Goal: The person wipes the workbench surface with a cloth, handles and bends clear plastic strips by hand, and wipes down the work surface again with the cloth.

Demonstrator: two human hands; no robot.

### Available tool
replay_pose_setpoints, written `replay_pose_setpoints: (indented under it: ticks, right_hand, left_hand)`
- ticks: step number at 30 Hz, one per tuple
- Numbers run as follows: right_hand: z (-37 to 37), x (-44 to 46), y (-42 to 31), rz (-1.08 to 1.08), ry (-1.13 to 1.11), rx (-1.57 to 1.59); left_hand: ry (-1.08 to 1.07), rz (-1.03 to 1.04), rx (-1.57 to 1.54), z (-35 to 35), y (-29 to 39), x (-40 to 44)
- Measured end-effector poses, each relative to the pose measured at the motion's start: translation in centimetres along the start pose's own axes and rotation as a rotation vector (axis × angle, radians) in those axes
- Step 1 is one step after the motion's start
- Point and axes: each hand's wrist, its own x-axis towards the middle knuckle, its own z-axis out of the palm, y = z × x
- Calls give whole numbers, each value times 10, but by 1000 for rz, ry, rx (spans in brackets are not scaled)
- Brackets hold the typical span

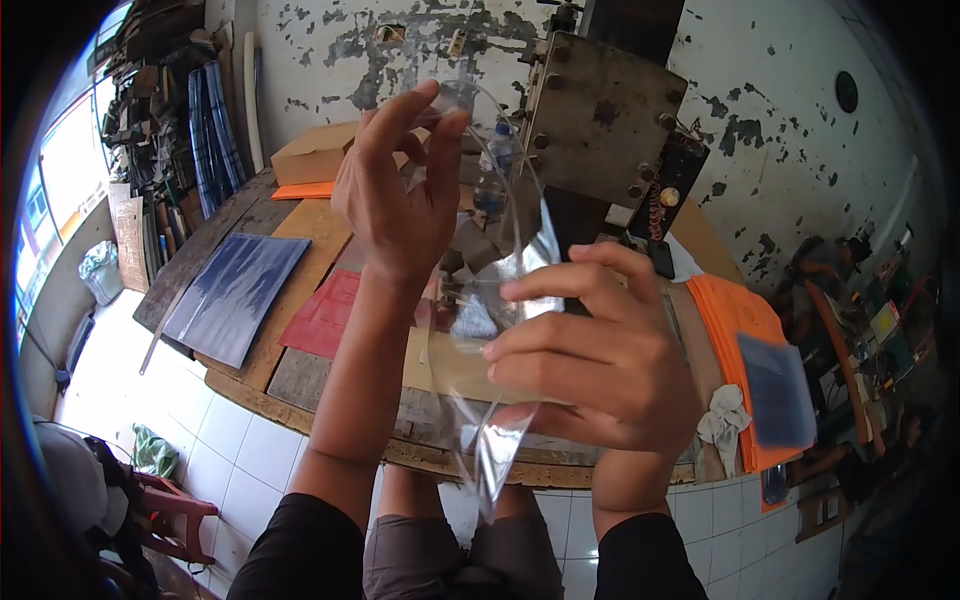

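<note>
A clear, glossy plastic sheet (pixel 505 440) hangs curved between my hands over the work table, its lower end tapering to a loose corner. My left hand (pixel 400 185) is raised and pinches the sheet's upper edge between thumb and fingertips. Lower and to the right, my right hand (pixel 615 360) grips the sheet's right side, fingers bent across it and the thumb underneath. Through the film, parts of the table and a plastic bottle (pixel 493 175) with a blue cap show behind. A red sheet (pixel 320 312) lies on the table beside my left forearm.
A heavy bolted metal machine (pixel 605 115) stands at the back. Dark blue sheets (pixel 240 295) lie left on the wooden table (pixel 240 390); a cardboard box (pixel 315 152) sits behind. Orange sheets (pixel 725 310), a blue plastic stack (pixel 780 390) and a white rag (pixel 722 420) are right. Another person (pixel 825 262) is far right.
</note>
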Motion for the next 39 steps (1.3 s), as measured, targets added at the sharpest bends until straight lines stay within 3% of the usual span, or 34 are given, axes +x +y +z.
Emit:
replay_pose_setpoints:
  ticks: [3,7,13,20,23,29,33,39]
  right_hand:
    - [-12,-7,8,69,-66,21]
    - [-11,-5,13,-58,-39,99]
    - [-3,0,-1,32,91,80]
    - [-15,-16,43,232,383,89]
    - [-11,-17,42,306,494,122]
    - [0,-9,33,398,696,193]
    - [-2,-7,28,448,629,56]
    - [3,-2,23,351,533,-162]
  left_hand:
    - [-21,59,13,-2,0,3]
    - [-24,38,-28,2,1,-2]
    - [-58,-166,-162,4,11,4]
    - [-475,-411,-543,-20,18,29]
    - [-644,-357,-553,-31,27,42]
    - [-779,-348,-483,-45,49,54]
    - [-812,-432,-630,-50,48,57]
    - [-838,-457,-433,-52,67,62]
